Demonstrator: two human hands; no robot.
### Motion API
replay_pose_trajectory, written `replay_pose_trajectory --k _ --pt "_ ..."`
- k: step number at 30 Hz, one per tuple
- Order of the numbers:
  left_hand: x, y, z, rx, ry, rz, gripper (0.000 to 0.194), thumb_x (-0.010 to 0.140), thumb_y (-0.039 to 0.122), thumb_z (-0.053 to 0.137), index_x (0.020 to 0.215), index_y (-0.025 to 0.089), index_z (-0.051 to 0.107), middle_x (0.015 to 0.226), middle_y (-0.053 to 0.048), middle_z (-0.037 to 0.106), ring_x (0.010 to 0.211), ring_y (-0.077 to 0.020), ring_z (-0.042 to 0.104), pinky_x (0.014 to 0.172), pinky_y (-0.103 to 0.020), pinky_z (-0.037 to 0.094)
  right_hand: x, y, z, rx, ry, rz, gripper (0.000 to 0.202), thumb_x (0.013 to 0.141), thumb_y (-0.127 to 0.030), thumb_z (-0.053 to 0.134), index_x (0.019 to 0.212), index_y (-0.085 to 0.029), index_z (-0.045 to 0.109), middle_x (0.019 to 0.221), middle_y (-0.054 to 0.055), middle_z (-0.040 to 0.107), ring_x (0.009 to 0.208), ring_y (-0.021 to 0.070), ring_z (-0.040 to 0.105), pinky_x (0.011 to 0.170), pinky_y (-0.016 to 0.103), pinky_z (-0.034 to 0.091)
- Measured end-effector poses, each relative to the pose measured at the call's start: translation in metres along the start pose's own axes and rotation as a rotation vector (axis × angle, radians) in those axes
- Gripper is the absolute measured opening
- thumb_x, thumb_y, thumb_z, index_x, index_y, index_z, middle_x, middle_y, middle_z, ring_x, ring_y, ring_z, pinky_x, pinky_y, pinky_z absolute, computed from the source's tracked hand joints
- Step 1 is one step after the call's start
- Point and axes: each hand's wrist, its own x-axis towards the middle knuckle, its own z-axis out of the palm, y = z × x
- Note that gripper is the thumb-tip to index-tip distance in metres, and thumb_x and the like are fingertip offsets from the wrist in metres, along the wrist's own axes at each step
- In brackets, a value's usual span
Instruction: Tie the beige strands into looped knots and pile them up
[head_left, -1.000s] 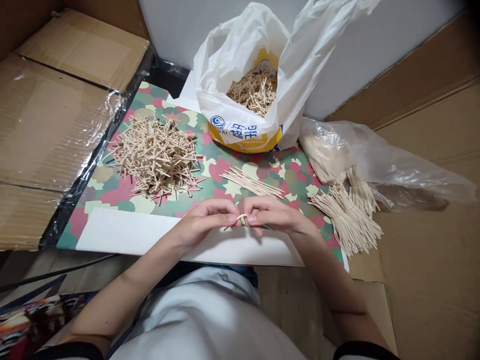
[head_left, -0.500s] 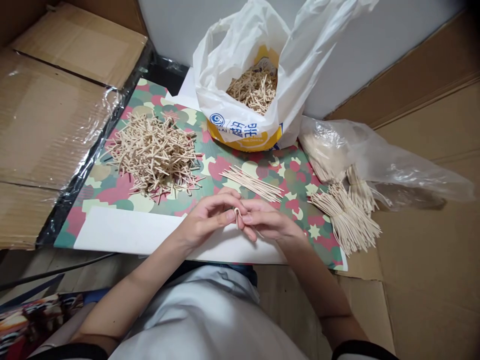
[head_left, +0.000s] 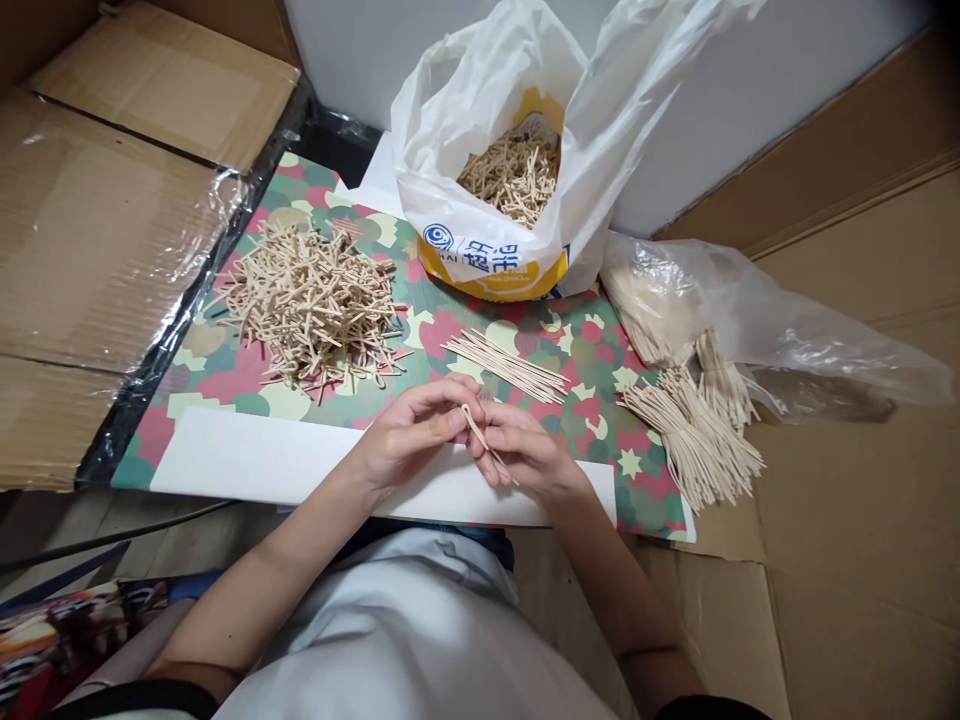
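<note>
My left hand [head_left: 420, 430] and my right hand [head_left: 521, 445] meet over the white strip at the front of the board. Between their fingertips is a thin pale stick bent into a narrow loop [head_left: 474, 425], its ends slanting down toward the right palm. Both hands have their fingers closed on it. Just behind them lies a small row of straight sticks [head_left: 510, 368]. To the left is a large heap of bent sticks [head_left: 311, 305]. Tied bundles of straight sticks [head_left: 697, 440] rest at the right edge of the board.
A white plastic bag [head_left: 495, 250] holding many bent pieces stands at the back of the patterned board [head_left: 285, 400]. A clear plastic bag [head_left: 750, 300] lies at the right. Cardboard [head_left: 135, 220] is on the left, with more cardboard [head_left: 855, 500] on the right.
The bent stick now shows more of its length, its loop tilted up to the left. The fingers of both hands have shifted slightly around it.
</note>
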Motion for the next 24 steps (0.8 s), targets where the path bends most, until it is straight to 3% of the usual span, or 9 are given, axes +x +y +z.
replay_pose_trajectory --k 4,8,11,17,20,24 --pt "0.000 -0.003 0.001 -0.007 0.012 -0.014 0.023 0.072 0.041 0.070 0.073 0.018 0.066 0.080 -0.007 0.055 0.096 -0.0242 0.055 0.084 -0.040 0.047 0.002 0.001 0.008 -0.007 0.106 -0.047 0.016 0.075 -0.030 0.055 0.069 -0.016 0.053 0.048 -0.003 0.055 0.036 0.0055 0.038 0.037 0.020 0.028" --pt "-0.002 -0.007 0.004 -0.060 0.001 -0.042 0.024 0.073 0.041 0.069 0.076 0.017 0.064 0.076 -0.006 0.056 0.083 -0.0226 0.059 0.079 -0.040 0.049 0.007 0.004 0.014 0.011 0.180 -0.100 0.015 0.073 -0.029 0.053 0.065 -0.017 0.052 0.046 -0.004 0.054 0.034 0.0056 0.036 0.037 0.020 0.027" --pt "-0.004 -0.006 0.004 -0.109 0.020 -0.077 0.022 0.073 0.038 0.069 0.073 0.017 0.063 0.078 -0.006 0.056 0.081 -0.0221 0.060 0.076 -0.040 0.050 0.008 0.009 0.013 0.029 0.157 -0.106 0.016 0.074 -0.031 0.053 0.065 -0.018 0.052 0.045 -0.004 0.053 0.034 0.0057 0.035 0.036 0.020 0.026" --pt "-0.004 0.001 0.000 -0.220 0.110 -0.115 0.017 0.066 0.031 0.075 0.067 0.017 0.065 0.095 -0.005 0.052 0.100 -0.0208 0.052 0.084 -0.033 0.046 -0.005 0.025 0.002 0.113 0.084 -0.121 0.018 0.078 -0.033 0.055 0.069 -0.017 0.052 0.045 -0.004 0.051 0.037 0.0069 0.039 0.037 0.020 0.026" --pt "-0.003 0.001 -0.002 -0.248 0.096 -0.133 0.017 0.065 0.030 0.076 0.067 0.016 0.066 0.094 -0.005 0.052 0.103 -0.0204 0.049 0.086 -0.030 0.043 -0.014 0.028 -0.002 0.149 0.108 -0.128 0.018 0.074 -0.032 0.058 0.068 -0.017 0.052 0.045 -0.005 0.049 0.037 0.0073 0.040 0.039 0.020 0.028" --pt "-0.004 -0.003 -0.002 -0.272 0.040 -0.146 0.016 0.067 0.030 0.075 0.069 0.016 0.067 0.096 -0.006 0.051 0.095 -0.0185 0.049 0.078 -0.028 0.042 -0.020 0.029 -0.005 0.177 0.113 -0.165 0.016 0.073 -0.032 0.058 0.068 -0.018 0.051 0.043 -0.005 0.049 0.038 0.0086 0.039 0.041 0.021 0.029"
